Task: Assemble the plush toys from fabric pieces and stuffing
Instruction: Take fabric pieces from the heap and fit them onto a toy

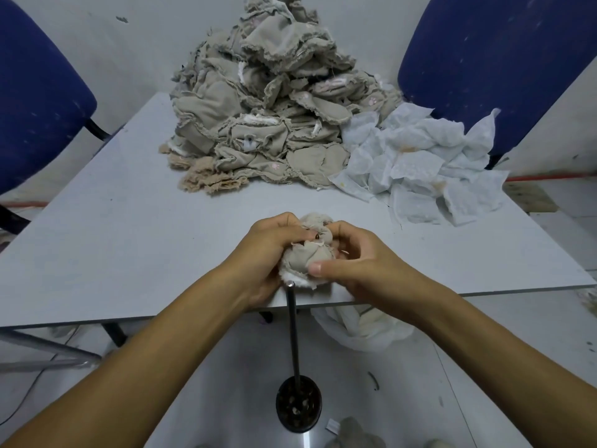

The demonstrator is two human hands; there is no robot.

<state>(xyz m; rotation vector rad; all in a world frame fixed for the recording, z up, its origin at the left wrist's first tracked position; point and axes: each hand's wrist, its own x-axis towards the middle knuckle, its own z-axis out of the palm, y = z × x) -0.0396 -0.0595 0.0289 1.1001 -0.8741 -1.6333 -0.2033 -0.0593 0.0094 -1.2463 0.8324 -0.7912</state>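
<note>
Beige plush piece sits between both hands — left hand and right hand grip it.

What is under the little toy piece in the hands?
A metal rod stands up under the fabric piece, its tip touching the white fluffy edge. Fingers cover the rest.

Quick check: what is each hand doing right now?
Left hand: fingers curled round the plush piece, gripping it.
Right hand: thumb and fingers pinch the same plush piece.
</note>
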